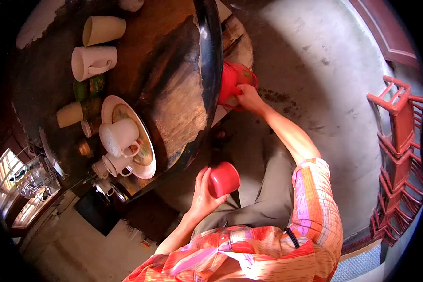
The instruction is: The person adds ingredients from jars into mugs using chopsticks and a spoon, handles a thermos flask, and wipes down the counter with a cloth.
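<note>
My left hand (203,196) is wrapped around a red cup (225,179), holding it above my lap, below the table's edge. My right hand (250,98) reaches forward to a red plastic container (231,81) beside the dark table. Its fingers are closed at the container's near rim; the contents are hard to make out. On the table, an oval plate with a floral pattern (148,159) bears a large white mug (120,136) and a smaller white mug (115,164).
The dark, worn tabletop (174,94) also holds a white mug (94,62), a cream cup (104,31) and green objects (88,88). Stacked red chairs (397,127) stand at the right on the grey floor (333,127). A dish rack (35,178) is at far left.
</note>
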Available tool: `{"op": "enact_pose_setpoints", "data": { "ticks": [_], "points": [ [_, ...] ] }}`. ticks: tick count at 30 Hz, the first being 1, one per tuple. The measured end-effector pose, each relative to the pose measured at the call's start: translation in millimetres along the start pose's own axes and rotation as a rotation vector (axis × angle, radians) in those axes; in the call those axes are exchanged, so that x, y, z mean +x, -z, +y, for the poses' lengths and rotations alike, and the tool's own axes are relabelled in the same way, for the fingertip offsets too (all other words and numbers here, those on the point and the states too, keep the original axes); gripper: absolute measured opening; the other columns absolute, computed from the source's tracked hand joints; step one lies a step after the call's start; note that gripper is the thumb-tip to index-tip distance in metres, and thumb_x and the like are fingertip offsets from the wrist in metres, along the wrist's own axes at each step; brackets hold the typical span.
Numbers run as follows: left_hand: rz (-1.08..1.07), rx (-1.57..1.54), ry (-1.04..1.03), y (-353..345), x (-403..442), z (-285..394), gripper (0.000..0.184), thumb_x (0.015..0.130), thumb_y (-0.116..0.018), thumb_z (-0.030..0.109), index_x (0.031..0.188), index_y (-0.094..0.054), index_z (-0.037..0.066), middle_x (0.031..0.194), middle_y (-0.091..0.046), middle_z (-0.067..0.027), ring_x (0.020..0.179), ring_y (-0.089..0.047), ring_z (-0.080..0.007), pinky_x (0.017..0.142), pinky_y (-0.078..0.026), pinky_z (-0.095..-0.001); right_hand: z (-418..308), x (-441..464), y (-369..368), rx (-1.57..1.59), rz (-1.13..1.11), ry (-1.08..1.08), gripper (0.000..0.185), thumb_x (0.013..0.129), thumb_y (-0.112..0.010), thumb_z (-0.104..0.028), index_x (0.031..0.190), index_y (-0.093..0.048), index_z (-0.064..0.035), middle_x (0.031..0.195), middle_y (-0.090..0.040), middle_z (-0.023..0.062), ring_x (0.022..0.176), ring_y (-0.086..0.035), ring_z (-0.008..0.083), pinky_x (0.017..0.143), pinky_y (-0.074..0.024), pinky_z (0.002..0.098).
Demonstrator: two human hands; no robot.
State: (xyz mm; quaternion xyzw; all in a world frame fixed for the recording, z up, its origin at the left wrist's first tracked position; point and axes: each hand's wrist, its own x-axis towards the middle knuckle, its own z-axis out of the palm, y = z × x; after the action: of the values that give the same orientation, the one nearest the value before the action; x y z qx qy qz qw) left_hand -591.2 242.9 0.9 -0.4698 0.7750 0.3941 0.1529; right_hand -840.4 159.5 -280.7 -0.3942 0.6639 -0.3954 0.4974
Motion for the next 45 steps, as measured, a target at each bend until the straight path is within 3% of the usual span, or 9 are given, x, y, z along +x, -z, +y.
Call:
{"op": "enact_pose_setpoints", "data": {
  "ticks": [15,17,22,25,34,36,40,43,45],
  "points": [
    [0.066,0.133,-0.033,-7.1,70.1,27.7,0.108,0.060,-0.085,0.032,0.141,-0.022,0.000,0.141,-0.029,-0.0261,0.131,-0.032,-0.0400,0.107,-0.031,-0.0446,-3.2,28.1,-17.9,-0.352,-0.195,-0.105,0.036,0.070,-0.062,-0.011,0.105,-0.061,0.0001,0.110,-0.058,0.0218,0.104,-0.053,0.0380,0.086,-0.0451,0.0467],
    [0.111,0.126,0.007,-2.4,83.0,36.1,0.104,0.058,-0.084,0.026,0.140,-0.024,0.000,0.141,-0.028,-0.0269,0.129,-0.033,-0.0425,0.107,-0.033,-0.0453,-25.8,16.6,-8.9,-0.419,0.260,0.034,0.040,0.069,-0.065,-0.012,0.108,-0.060,-0.0038,0.123,-0.052,0.0172,0.110,-0.051,0.0371,0.090,-0.0424,0.0502],
    [0.290,-0.075,0.168,-3.6,97.2,37.0,0.099,0.067,-0.081,0.028,0.142,-0.022,0.001,0.140,-0.031,-0.0246,0.128,-0.035,-0.0370,0.106,-0.032,-0.0429,-89.5,-7.5,11.8,-0.669,0.181,0.770,0.046,0.082,-0.053,-0.019,0.127,-0.053,-0.0144,0.136,-0.044,0.0109,0.127,-0.039,0.0301,0.110,-0.0231,0.0488],
    [0.295,-0.221,0.222,-11.3,100.6,17.9,0.104,0.071,-0.080,0.033,0.145,-0.013,0.003,0.139,-0.034,-0.0212,0.124,-0.041,-0.0342,0.103,-0.035,-0.0412,-96.8,4.4,-6.3,-0.912,-0.044,0.856,0.042,0.083,-0.052,-0.024,0.124,-0.057,-0.0160,0.141,-0.041,0.0048,0.133,-0.032,0.0281,0.112,-0.0199,0.0478],
    [0.457,-0.072,0.207,-21.3,127.7,-26.4,0.070,0.075,-0.076,0.024,0.131,-0.041,0.000,0.128,-0.051,-0.0160,0.117,-0.051,-0.0279,0.099,-0.039,-0.0369,-124.5,9.3,-2.0,-1.099,0.216,0.923,0.043,0.086,-0.049,-0.020,0.128,-0.055,-0.0100,0.143,-0.040,0.0075,0.135,-0.029,0.0306,0.114,-0.0173,0.0464],
    [0.318,-0.370,0.270,-24.1,130.7,-37.6,0.066,0.084,-0.065,0.033,0.135,-0.039,0.001,0.137,-0.044,-0.0134,0.124,-0.044,-0.0258,0.104,-0.033,-0.0359,-121.9,12.1,-6.5,-1.128,0.092,0.920,0.044,0.087,-0.048,-0.020,0.129,-0.053,-0.0077,0.144,-0.039,0.0087,0.134,-0.030,0.0316,0.113,-0.0182,0.0463],
    [0.393,-2.338,0.015,-39.7,130.1,-86.4,0.059,0.096,-0.041,0.039,0.142,-0.029,0.004,0.146,-0.033,-0.0095,0.135,-0.028,-0.0228,0.112,-0.020,-0.0365,-94.3,35.1,-24.9,-0.966,0.165,1.036,0.044,0.089,-0.046,-0.018,0.130,-0.051,-0.0050,0.141,-0.041,0.0125,0.131,-0.034,0.0319,0.111,-0.0227,0.0451],
    [0.402,-2.314,0.000,-37.1,138.0,-70.1,0.054,0.096,-0.042,0.038,0.137,-0.031,0.005,0.141,-0.035,-0.0098,0.130,-0.031,-0.0233,0.109,-0.022,-0.0368,-111.9,32.4,-2.7,-0.110,-0.012,0.838,0.039,0.087,-0.047,-0.016,0.125,-0.055,-0.0064,0.135,-0.047,0.0123,0.127,-0.038,0.0322,0.109,-0.0252,0.0456],
    [0.448,-2.218,0.015,-37.7,143.5,-67.7,0.051,0.095,-0.043,0.037,0.134,-0.033,0.005,0.138,-0.036,-0.0100,0.128,-0.032,-0.0237,0.106,-0.024,-0.0369,-145.2,33.0,47.2,-0.790,-0.256,0.875,0.037,0.084,-0.051,-0.010,0.120,-0.057,-0.0074,0.130,-0.050,0.0129,0.125,-0.040,0.0317,0.107,-0.0286,0.0456]
  ]
}}
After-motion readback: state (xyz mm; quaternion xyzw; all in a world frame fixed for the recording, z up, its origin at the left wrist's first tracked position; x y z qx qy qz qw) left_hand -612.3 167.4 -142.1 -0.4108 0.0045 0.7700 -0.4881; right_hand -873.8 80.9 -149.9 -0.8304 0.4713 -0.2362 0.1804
